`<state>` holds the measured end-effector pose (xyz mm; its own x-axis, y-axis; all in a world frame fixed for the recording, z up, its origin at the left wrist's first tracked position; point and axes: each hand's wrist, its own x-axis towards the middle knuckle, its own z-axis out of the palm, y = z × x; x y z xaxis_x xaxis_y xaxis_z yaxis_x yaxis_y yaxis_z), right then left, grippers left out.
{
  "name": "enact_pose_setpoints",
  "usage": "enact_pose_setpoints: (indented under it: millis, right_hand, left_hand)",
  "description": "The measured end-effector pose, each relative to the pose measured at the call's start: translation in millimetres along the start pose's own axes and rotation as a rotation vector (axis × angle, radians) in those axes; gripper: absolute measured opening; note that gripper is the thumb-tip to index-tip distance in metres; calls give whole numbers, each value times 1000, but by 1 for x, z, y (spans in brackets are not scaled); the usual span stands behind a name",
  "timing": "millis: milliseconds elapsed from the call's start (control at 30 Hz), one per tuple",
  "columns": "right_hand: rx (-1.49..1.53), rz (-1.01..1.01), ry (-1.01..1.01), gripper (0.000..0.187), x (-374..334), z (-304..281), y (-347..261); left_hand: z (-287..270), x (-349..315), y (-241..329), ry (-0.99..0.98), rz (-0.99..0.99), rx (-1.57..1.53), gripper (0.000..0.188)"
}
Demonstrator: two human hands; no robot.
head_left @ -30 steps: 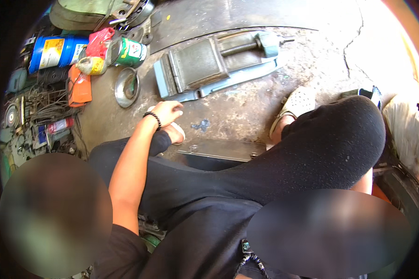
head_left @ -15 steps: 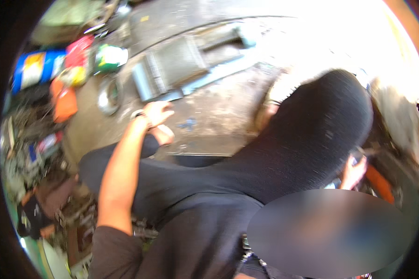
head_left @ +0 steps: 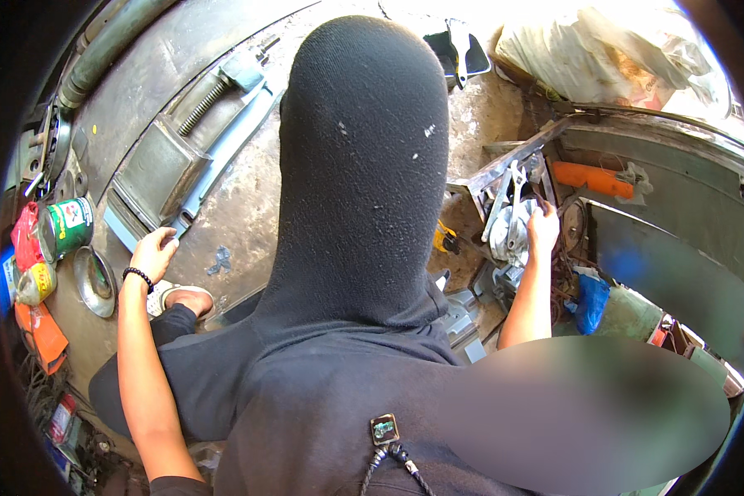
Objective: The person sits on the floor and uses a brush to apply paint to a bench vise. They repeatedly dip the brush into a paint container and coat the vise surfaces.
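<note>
Head view: the camera has swung rightward, bringing the right hand [head_left: 542,225] into sight at wrenches [head_left: 516,198] by a metal frame [head_left: 517,155]; attention appears shifted there. Right grip part-curled; hold undetermined. Left hand [head_left: 152,255] remains near the vise [head_left: 161,169], loosely curled, empty.

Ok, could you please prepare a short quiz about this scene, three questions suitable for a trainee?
1. True or false: the left grip is holding the green can.
2. Which is nearest to the right grip? a) metal bowl; b) spanners; c) black dustpan.
3. Complete: the vise lies to the person's ____ of the raised knee.

Key: 1. False. 2. b. 3. left.
</note>
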<state>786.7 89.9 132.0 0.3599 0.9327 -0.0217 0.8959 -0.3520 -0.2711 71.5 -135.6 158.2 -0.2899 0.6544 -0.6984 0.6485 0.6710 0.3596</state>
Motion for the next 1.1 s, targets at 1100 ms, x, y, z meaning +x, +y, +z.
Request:
enact_pose_setpoints:
  millis: [1100]
  right_hand:
    - [-116,194,-33,34,-19,-26,92]
  left_hand:
    - [2,13,-2,65,75,102,41]
